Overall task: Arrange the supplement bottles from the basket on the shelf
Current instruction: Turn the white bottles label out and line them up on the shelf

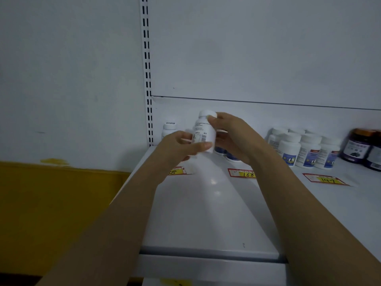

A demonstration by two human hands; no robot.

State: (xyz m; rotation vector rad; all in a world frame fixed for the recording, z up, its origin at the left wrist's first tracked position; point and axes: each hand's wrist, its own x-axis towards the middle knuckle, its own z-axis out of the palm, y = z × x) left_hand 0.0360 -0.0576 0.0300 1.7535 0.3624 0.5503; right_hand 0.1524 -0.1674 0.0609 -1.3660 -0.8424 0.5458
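The left forearm and the right forearm, both bare, are reaching forward and upward from the lower corners of the view, converging toward the middle. The left hand is gripping the lower part of a white supplement bottle, its thumb lying across the bottle near the base and its fingers curling round the left side. The right hand is holding the same bottle from the right, its thumb pressing just beneath the cap while the other fingers are wrapping behind.
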